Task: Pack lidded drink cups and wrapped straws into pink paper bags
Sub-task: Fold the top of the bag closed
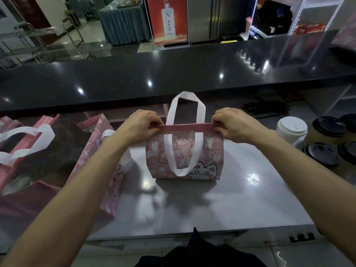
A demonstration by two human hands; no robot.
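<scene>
Both hands on one bag [185, 157], mid-counter, upright. My left hand [141, 125] pinches the rim's left end, right hand [234, 123] the right end, fingers curled. Cups [291, 130] stand at the counter's right edge.

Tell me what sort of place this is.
Probably a drink shop's service counter: lidded cups at the right, pink bags on the worktop, a raised black counter facing a dining room.
</scene>
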